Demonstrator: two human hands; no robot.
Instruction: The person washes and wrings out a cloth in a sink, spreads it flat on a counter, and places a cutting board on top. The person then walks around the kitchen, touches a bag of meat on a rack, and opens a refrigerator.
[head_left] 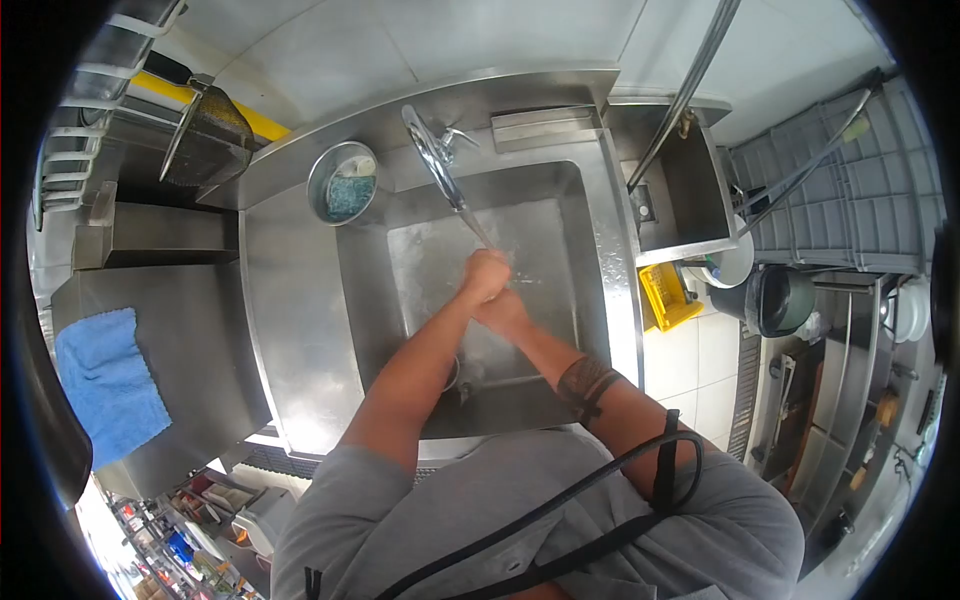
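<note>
Under the chrome faucet (430, 150), my two hands are pressed together over the steel sink (560, 230). A stream of water (480, 230) runs from the spout onto them. My left hand (487, 275) is on top, curled round part of my right hand. My right hand (503, 312) lies just below and against it, with its fingers hidden from view. No object shows in either hand. Splashes wet the basin floor around them. Near the sink's front wall, beside my left forearm, is a roundish drain fitting, partly covered.
A metal pot (322, 190) with a blue-green scouring pad (350, 197) stands at the sink's back left corner. A blue cloth (112, 385) lies on the left counter. To the right are a smaller deep sink (690, 200), a yellow basket (670, 297) and a dark bin (785, 302).
</note>
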